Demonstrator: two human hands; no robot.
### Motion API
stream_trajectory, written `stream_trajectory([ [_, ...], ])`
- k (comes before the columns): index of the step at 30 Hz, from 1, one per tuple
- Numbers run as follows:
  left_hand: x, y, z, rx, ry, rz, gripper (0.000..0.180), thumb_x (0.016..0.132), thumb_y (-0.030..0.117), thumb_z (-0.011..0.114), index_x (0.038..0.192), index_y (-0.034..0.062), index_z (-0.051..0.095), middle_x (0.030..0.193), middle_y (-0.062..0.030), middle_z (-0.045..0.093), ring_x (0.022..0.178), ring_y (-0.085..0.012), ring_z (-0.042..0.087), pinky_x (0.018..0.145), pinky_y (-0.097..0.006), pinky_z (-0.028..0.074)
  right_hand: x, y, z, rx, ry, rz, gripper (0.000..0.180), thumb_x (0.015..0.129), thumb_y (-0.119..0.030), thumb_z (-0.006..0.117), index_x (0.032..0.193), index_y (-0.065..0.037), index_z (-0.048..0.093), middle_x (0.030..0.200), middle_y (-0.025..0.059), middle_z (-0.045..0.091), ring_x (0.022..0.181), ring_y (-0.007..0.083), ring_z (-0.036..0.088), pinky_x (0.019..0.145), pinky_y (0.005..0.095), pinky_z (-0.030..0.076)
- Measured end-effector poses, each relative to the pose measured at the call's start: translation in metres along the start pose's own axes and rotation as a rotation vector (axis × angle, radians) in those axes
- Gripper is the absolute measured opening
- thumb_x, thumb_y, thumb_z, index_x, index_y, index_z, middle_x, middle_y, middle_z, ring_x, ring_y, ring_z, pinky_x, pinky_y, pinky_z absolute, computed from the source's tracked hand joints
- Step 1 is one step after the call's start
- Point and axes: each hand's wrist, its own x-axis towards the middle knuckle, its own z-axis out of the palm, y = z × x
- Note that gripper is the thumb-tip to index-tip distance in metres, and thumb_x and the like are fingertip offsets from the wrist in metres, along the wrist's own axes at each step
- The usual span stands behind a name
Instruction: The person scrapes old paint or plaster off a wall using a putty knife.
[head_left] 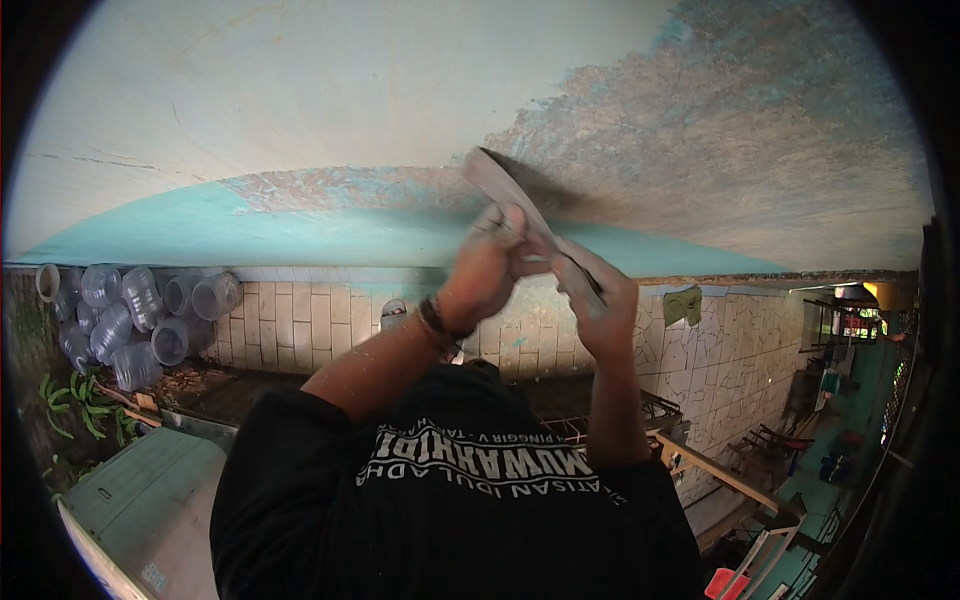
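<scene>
Both hands are raised against a wall whose turquoise paint (300, 225) has come away over a wide patch, leaving bare mottled plaster (740, 140) above and to the right, with pale unpainted surface (300, 80) further up. The left hand (485, 275) is closed around the handle end of a scraper (520, 205), its fingers curled tight in a firm grip, and a dark band sits on the wrist (438, 322). The right hand (600, 300) is also closed in a grip on the same scraper, lower along its length, so the two hands sit touching one another on the tool. The scraper is a long flat blade, tilted, with its upper end pressed against the wall right at the border between the turquoise paint and the stripped area; motion blur softens its outline, so its finer shape cannot be told. Both forearms rise from a black shirt (450, 500) with white lettering. Behind the hands runs a wall of pale tiles (300, 320). At the far left a heap of clear plastic water jugs (130, 320) lies stacked, with green leaves (80, 405) just beside it and a pale green cabinet (150, 495) near them. At the far right a narrow passage with green flooring (830, 470) holds some furniture, well apart from the hands.
</scene>
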Motion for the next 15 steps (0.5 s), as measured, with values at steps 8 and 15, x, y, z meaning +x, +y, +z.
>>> stream_trajectory([
  [8, -0.005, 0.008, 0.005, 0.129, 0.06, -0.057, 0.023, 0.099, 0.028, 0.041, 0.104, 0.007, 0.048, 0.09, -0.008, 0.061, 0.083, -0.0186, 0.063, 0.074, -0.037, 0.056, -0.013, 0.011, -0.003, 0.144, 0.015, 0.115, 0.027, 0.086, -0.01, 0.065, 0.111, 0.002, 0.063, 0.081, 0.0062, 0.065, 0.068, 0.0076, 0.054, 0.061, 0.0216, 0.045],
  [15, -0.013, 0.015, 0.01, 0.142, 0.074, -0.063, 0.02, 0.096, 0.024, 0.048, 0.094, 0.0042, 0.052, 0.085, -0.0099, 0.063, 0.075, -0.0202, 0.065, 0.07, -0.036, 0.057, -0.017, 0.014, -0.004, 0.217, 0.007, 0.116, 0.029, 0.087, -0.011, 0.064, 0.112, 0.002, 0.063, 0.072, 0.0041, 0.061, 0.06, 0.0057, 0.051, 0.053, 0.019, 0.041],
])
